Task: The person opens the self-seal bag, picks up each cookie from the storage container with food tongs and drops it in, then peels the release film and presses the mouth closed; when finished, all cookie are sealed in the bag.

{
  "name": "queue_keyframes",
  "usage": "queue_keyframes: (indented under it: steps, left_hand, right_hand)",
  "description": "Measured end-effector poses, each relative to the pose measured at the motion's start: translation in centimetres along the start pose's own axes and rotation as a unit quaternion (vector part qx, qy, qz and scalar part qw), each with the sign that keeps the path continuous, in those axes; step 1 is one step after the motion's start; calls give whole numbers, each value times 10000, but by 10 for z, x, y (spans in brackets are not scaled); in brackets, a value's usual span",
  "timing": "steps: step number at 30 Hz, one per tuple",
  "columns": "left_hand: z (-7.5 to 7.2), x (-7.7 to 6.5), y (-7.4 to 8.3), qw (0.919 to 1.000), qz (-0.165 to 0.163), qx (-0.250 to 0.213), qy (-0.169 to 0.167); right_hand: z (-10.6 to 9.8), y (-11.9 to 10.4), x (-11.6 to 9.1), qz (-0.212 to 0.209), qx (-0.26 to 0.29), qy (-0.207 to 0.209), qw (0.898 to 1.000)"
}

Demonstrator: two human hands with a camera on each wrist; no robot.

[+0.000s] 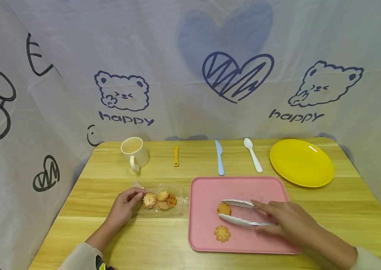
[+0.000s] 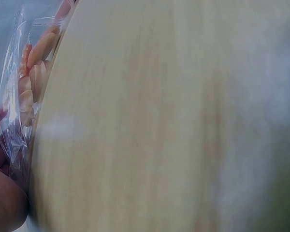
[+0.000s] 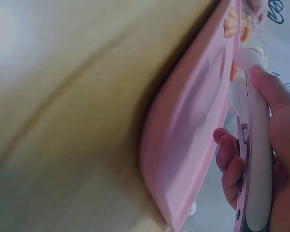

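My right hand (image 1: 283, 221) grips a pair of white-tipped tongs (image 1: 239, 220) over the pink tray (image 1: 254, 242). Between the tong tips lies a round cookie (image 1: 224, 209) with dark specks. A flower-shaped cookie (image 1: 222, 233) rests on the tray just below it. To the left of the tray, a clear plastic bag (image 1: 181, 205) with several cookies (image 1: 163, 200) lies on the table. My left hand (image 1: 125, 204) pinches the bag's left end. In the right wrist view, fingers wrap round the tongs' handle (image 3: 258, 159).
A cream mug (image 1: 135, 153) stands at the back left of the wooden table (image 1: 156, 240). Along the back lie a small orange stick-like piece (image 1: 176, 156), a light blue knife (image 1: 219, 157) and a white spoon (image 1: 253, 155). A yellow plate (image 1: 302, 163) sits at the back right, before a printed curtain.
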State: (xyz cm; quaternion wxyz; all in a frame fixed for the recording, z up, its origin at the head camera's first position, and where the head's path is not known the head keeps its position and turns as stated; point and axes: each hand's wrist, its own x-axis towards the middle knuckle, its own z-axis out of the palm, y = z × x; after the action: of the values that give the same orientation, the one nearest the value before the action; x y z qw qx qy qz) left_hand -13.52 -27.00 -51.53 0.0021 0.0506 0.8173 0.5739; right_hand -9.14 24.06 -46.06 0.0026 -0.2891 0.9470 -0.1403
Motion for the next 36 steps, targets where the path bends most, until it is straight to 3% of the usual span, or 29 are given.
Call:
queue_keyframes:
  steps: [16,36]
  left_hand:
    - [0,0,1,10000,-5,15,7]
    - [0,-1,1,10000,-3,-61,-28]
  right_hand:
    - [2,-15,44,-367,86,-124,9992]
    - [19,-54,110,-777,-113,-272,9965]
